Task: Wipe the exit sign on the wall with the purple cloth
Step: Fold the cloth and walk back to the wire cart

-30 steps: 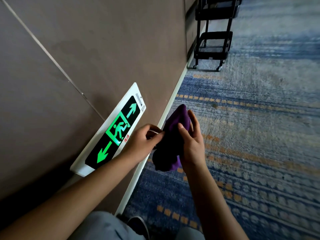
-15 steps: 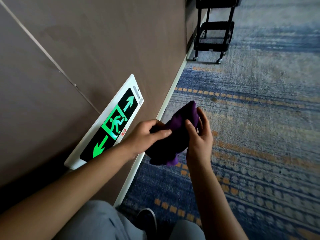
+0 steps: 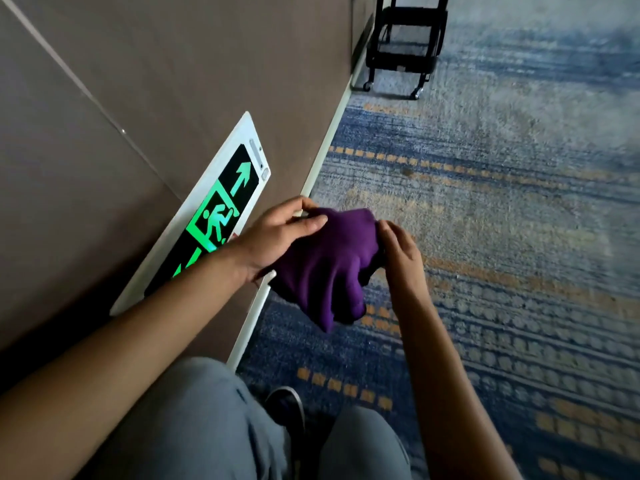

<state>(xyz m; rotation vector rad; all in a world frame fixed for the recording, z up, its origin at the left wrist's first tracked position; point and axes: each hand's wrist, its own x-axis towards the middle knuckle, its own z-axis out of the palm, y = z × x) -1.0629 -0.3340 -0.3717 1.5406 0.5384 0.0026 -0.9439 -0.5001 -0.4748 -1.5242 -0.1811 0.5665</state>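
Left forearm hides the lower arrow of the exit sign [image 3: 221, 216]; the cart [image 3: 403, 46] is cut off at top. Since 0.5 s ago, the purple cloth [image 3: 332, 268] spread wider and hangs just beside the sign. Left hand [image 3: 277, 237] fingers pinch its top edge; right hand [image 3: 398, 251] grips its side. Brown wall [image 3: 156, 81], white baseboard [image 3: 325, 161], blue patterned carpet [image 3: 502, 220].

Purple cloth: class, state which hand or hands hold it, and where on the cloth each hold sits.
Both hands hold the purple cloth. The left hand grips its upper left edge; the right hand pinches its right side. The rest hangs loose.
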